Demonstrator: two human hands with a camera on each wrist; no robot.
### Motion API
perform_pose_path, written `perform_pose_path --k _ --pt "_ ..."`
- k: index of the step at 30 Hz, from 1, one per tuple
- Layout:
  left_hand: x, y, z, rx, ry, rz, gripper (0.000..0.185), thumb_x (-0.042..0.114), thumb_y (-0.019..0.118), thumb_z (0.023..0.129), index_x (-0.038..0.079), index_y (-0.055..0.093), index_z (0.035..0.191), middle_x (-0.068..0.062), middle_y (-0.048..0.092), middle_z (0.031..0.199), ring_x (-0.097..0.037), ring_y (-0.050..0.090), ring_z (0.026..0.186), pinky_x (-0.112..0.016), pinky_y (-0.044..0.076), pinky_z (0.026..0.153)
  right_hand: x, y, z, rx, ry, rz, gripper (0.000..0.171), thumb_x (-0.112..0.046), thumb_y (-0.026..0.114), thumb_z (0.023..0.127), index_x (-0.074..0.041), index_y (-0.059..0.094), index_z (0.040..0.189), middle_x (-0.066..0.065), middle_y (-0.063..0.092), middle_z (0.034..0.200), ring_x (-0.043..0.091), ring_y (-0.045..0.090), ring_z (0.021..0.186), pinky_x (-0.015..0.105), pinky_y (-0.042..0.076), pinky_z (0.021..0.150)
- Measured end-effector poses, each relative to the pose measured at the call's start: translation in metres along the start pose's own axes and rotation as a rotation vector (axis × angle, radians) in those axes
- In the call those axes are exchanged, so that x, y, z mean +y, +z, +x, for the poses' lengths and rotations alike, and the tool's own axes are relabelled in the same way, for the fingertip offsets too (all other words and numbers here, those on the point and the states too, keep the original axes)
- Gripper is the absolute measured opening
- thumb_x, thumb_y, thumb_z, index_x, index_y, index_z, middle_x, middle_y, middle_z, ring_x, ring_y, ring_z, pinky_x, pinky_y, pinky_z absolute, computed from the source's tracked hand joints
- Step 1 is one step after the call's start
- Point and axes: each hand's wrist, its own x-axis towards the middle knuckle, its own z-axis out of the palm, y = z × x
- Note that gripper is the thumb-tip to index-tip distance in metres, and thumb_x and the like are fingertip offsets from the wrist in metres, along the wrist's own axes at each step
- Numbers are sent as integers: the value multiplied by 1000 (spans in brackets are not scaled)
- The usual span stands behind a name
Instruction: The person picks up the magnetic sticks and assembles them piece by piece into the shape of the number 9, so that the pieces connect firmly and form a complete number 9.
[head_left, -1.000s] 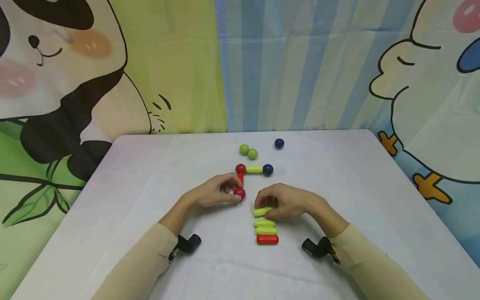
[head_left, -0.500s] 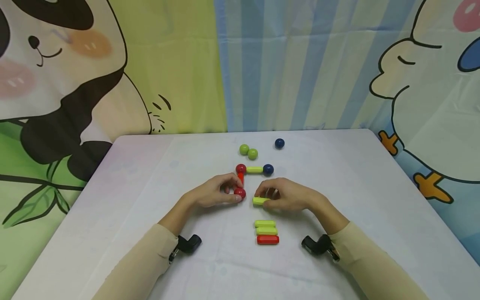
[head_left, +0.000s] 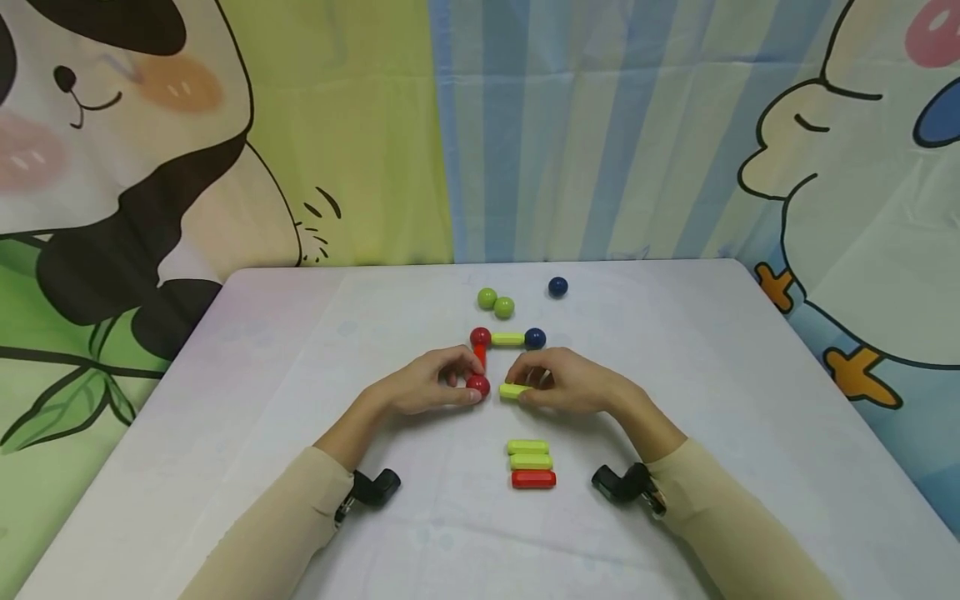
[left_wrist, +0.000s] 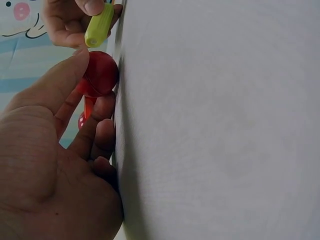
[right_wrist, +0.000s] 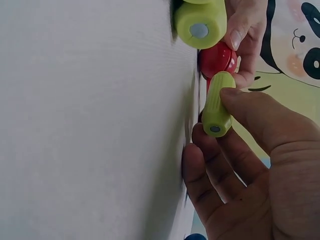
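Green rod sits just right of centre in the head view, pinched by the right hand between thumb and fingertips, one end aimed left at the red ball. Rod end and ball are very close; the head view doesn't settle whether they touch, and the right wrist view shows the rod right up against the ball. Left hand curls thumb and fingers round the red ball, holding it on the table. Left wrist view: thumb on the ball, rod tip just above it in frame.

Ball joins a short orange-red rod running up to a second red ball, then a green rod across to a blue ball: an L so far.

Doing the join well, as I judge it: keep the rod flat and level with the ball's middle, ease it in end-on, left hand pinning the ball so it doesn't roll or twist the orange-red rod off line. Keep it parallel to the upper green rod so the frame comes out square. The parts look magnetic, so expect a snap; a light grip lets the rod seat itself.

Lower centre: two green rods and a red rod stacked as a row. Upper centre: two green balls touching, a lone blue ball to their right. Cartoon cloth backdrop behind.
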Motion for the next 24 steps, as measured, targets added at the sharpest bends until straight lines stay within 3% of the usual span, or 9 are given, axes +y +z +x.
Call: perform_pose_path --k 24 --pt "0 -1 0 -10 7 11 29 24 78 93 22 63 117 1 62 106 -20 55 95 -31 46 84 -3 4 8 8 -27 -14 18 -15 73 95 -18 71 113 -6 70 108 14 65 96 32 56 89"
